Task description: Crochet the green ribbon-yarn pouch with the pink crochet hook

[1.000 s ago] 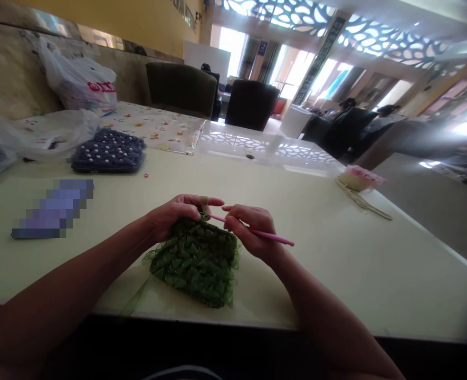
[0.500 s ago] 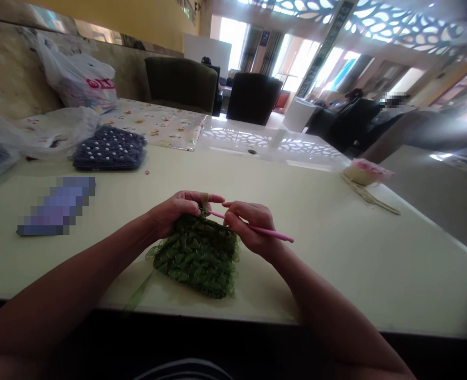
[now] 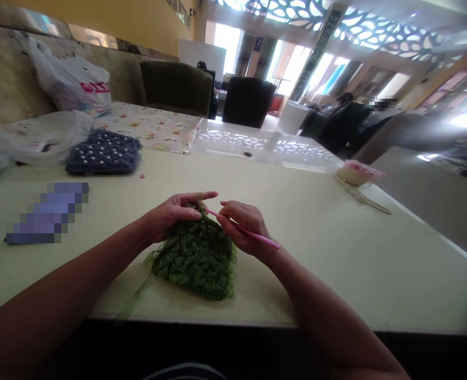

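From the head view, the hands sit closer together than a moment before: the left hand (image 3: pixel 173 211) is part-open, its fingers stretched across and pinching the top edge of the green ribbon crochet piece (image 3: pixel 193 261), while the right hand (image 3: pixel 243 227) curls firmly around the pink crochet hook (image 3: pixel 255 236), whose tip now dips to that edge. The piece lies between the hands on the cream table (image 3: pixel 375 264), near its near edge, with a loose green ribbon strand (image 3: pixel 132 301) trailing toward the near-left.
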### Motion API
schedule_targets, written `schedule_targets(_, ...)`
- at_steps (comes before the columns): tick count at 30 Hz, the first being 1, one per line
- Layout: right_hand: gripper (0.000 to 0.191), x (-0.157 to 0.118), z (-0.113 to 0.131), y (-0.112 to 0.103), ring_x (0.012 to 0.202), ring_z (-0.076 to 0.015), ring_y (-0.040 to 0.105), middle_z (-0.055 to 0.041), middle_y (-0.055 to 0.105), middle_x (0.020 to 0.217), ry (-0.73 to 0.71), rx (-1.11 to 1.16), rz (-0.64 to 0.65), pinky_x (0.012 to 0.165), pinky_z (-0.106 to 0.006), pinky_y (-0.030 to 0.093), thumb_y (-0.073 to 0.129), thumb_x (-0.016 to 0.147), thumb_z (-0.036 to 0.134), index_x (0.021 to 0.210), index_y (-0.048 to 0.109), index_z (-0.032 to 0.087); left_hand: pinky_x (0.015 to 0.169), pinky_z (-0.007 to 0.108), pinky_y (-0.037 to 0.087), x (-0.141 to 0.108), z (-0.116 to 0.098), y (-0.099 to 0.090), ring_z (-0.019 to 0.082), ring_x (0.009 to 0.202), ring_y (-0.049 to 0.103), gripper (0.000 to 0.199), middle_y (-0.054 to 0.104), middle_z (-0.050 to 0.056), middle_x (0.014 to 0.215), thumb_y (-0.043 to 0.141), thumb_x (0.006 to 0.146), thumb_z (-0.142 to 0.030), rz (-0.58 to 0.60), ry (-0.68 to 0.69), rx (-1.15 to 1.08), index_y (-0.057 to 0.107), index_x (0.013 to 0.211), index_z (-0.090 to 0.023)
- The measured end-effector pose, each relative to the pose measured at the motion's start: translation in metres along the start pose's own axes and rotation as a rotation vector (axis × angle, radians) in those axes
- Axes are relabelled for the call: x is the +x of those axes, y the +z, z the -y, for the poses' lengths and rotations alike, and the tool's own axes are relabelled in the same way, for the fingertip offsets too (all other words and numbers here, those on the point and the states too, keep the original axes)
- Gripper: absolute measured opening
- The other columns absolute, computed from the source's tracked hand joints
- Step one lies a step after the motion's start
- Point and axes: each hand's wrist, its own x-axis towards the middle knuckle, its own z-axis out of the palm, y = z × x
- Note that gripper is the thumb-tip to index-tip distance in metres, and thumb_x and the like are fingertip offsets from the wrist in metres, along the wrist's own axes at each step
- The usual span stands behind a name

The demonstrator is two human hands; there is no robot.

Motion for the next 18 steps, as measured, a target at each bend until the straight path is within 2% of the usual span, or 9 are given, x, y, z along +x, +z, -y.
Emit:
schedule_targets(5, 0.022, -0.001, 0.004, 0.004, 0.061, -0.0101, 0.054, 0.0023, 0.05, 0.064, 0.09, 0.046, -0.058, 0.067, -0.024, 0.046, 0.05, 0.095, 0.021, 0.073, 0.05, 0.019, 0.079, 0.026, 0.055, -0.001, -0.002, 0.001, 0.015, 0.082, 0.065, 0.063, 0.067, 0.001, 0.091, 0.073, 0.068, -0.008, 0.014, 0.008, -0.022, 0.062, 0.129, -0.023)
schedule_targets(12, 0.021, -0.006, -0.002, 0.014, 0.072, -0.0135, 0.059, -0.0004, 0.054, 0.069, -0.027, -0.094, -0.063, 0.071, -0.028, 0.049, 0.05, 0.094, 0.022, 0.073, 0.048, 0.02, 0.079, 0.026, 0.054, 0.002, -0.001, -0.003, 0.015, 0.081, 0.066, 0.064, 0.069, 0.003, 0.089, 0.073, 0.069, -0.009, 0.016, 0.015, -0.021, 0.061, 0.13, -0.022)
schedule_targets(18, 0.025, -0.003, 0.008, 0.008, 0.07, -0.0139, 0.062, 0.0001, 0.056, 0.063, 0.156, 0.074, -0.09, 0.067, -0.026, 0.047, 0.049, 0.094, 0.021, 0.07, 0.055, 0.019, 0.073, 0.025, 0.054, 0.0, -0.004, -0.002, 0.014, 0.076, 0.064, 0.06, 0.066, 0.002, 0.084, 0.071, 0.062, -0.01, -0.032, -0.002, -0.001, 0.067, 0.122, -0.019)
